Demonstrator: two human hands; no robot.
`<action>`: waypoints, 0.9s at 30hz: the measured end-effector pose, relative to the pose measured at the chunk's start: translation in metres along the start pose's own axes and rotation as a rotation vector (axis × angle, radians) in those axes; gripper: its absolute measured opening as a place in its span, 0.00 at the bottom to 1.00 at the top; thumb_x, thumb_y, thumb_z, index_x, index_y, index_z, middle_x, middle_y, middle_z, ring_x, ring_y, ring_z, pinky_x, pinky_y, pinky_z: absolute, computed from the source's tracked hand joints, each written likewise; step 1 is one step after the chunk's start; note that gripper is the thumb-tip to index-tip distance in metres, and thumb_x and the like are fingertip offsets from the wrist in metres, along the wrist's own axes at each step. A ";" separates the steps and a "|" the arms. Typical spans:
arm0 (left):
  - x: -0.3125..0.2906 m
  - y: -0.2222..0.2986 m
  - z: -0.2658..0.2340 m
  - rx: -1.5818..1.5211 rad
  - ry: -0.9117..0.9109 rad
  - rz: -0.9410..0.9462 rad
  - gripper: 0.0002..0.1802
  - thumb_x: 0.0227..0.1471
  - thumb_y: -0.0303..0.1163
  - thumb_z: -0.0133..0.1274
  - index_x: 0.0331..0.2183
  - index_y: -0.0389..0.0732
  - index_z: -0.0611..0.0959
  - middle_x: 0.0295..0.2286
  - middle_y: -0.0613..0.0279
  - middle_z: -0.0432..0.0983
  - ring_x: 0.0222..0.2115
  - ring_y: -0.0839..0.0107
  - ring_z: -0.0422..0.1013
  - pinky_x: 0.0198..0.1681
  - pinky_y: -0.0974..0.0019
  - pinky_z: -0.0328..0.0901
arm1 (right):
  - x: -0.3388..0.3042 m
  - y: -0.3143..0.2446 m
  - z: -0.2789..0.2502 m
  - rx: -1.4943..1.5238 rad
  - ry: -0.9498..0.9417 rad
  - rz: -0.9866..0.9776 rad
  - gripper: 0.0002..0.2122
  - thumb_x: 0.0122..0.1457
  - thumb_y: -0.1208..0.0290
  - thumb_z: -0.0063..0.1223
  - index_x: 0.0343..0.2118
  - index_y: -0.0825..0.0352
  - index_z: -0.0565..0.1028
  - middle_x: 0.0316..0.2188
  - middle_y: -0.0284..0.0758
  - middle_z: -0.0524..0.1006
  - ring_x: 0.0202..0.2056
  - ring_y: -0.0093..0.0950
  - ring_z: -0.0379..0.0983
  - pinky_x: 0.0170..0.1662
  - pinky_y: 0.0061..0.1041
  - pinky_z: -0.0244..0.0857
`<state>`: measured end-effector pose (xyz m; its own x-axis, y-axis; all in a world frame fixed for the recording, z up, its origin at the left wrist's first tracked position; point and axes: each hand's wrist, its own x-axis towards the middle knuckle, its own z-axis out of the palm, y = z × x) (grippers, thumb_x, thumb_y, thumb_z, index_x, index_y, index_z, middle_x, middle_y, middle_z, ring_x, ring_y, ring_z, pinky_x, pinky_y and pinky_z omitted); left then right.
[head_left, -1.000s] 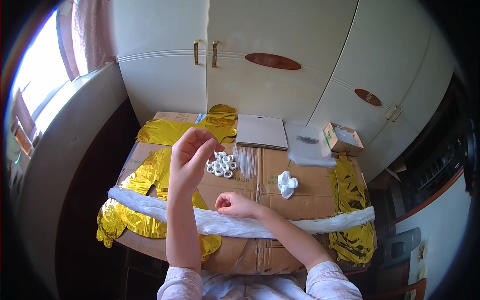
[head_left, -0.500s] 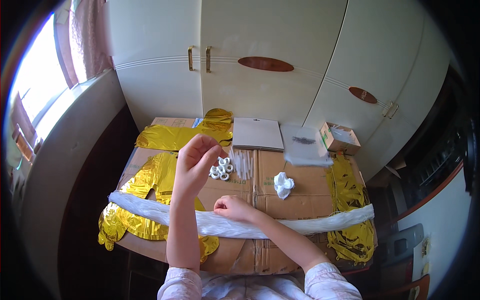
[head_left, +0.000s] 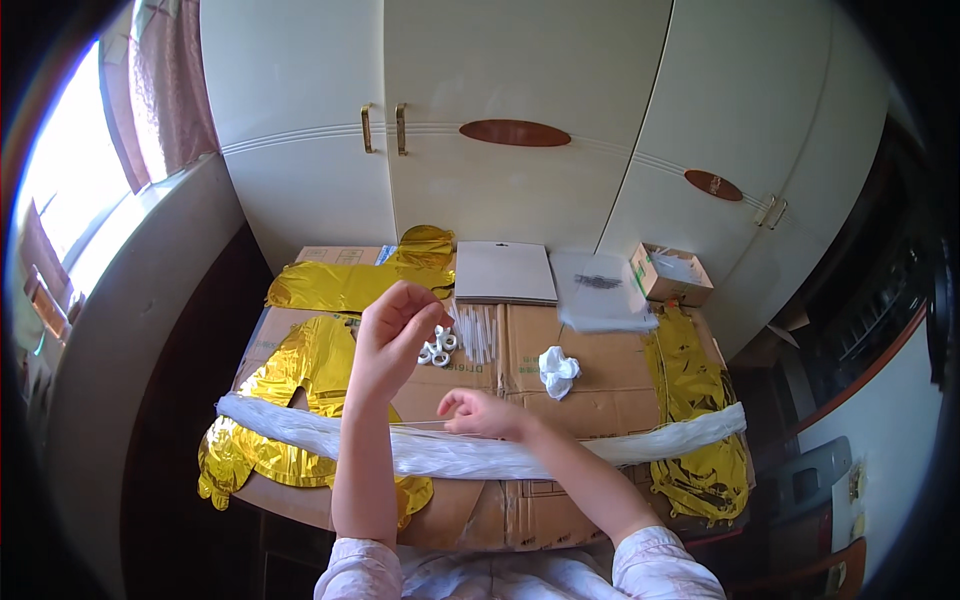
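A long bundle of white strands [head_left: 440, 455] lies across the near part of the cardboard-covered table. My left hand [head_left: 402, 318] is raised over the table to the left of the middle, fingers curled into a pinch; what they hold, if anything, is too fine to make out. Just above the bundle's middle is my right hand [head_left: 485, 413], its fingers curled. A thin white strand [head_left: 425, 423] runs leftward from under it, lifted slightly off the bundle, and passes behind my left forearm. Beyond my left hand are several small white tape rolls [head_left: 440, 345], partly hidden.
Gold foil balloons [head_left: 300, 362] lie at the left, with another gold foil piece [head_left: 700, 440] at the right. Clear tubes [head_left: 478, 333], crumpled white material [head_left: 558, 372], a grey-white board stack [head_left: 505, 272], a plastic bag [head_left: 600, 292] and a small cardboard box [head_left: 690, 285] lie beyond.
My right hand has lifted a little off the bundle and moved slightly right, and a thin strand now shows beside it. My left hand stays raised. The view has shifted slightly.
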<state>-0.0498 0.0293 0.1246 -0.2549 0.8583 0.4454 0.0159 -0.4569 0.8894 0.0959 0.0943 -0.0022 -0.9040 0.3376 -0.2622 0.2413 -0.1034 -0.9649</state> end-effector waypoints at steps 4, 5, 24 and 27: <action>-0.002 -0.008 0.011 0.227 -0.165 -0.034 0.06 0.49 0.27 0.49 0.30 0.35 0.76 0.23 0.64 0.75 0.22 0.84 0.67 0.24 0.78 0.61 | -0.054 -0.043 -0.030 -0.478 -0.031 -0.049 0.11 0.51 0.67 0.53 0.33 0.68 0.72 0.17 0.24 0.65 0.21 0.12 0.59 0.23 0.15 0.53; -0.002 -0.011 0.016 0.378 -0.251 -0.039 0.07 0.49 0.29 0.50 0.31 0.35 0.77 0.23 0.63 0.76 0.22 0.83 0.68 0.24 0.77 0.62 | -0.066 -0.044 -0.041 -0.580 -0.012 -0.046 0.11 0.51 0.65 0.53 0.33 0.68 0.73 0.16 0.25 0.66 0.20 0.13 0.60 0.23 0.16 0.54; -0.022 -0.010 0.086 0.334 -0.528 0.100 0.07 0.47 0.32 0.53 0.26 0.39 0.80 0.42 0.59 0.64 0.47 0.65 0.52 0.46 0.63 0.53 | -0.106 -0.044 -0.051 -0.202 -0.039 -0.662 0.20 0.54 0.70 0.52 0.50 0.64 0.64 0.39 0.31 0.68 0.36 0.18 0.63 0.34 0.21 0.60; -0.021 -0.016 0.079 0.024 -0.544 -0.088 0.08 0.48 0.31 0.52 0.25 0.37 0.79 0.40 0.59 0.63 0.47 0.69 0.53 0.45 0.64 0.53 | -0.100 -0.038 -0.052 -0.008 -0.174 -0.678 0.21 0.55 0.71 0.50 0.52 0.64 0.62 0.42 0.33 0.67 0.42 0.20 0.62 0.40 0.23 0.60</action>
<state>0.0321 0.0370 0.1094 0.2800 0.8929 0.3527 0.0404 -0.3780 0.9249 0.1956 0.1125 0.0601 -0.8992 0.1704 0.4031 -0.3943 0.0838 -0.9151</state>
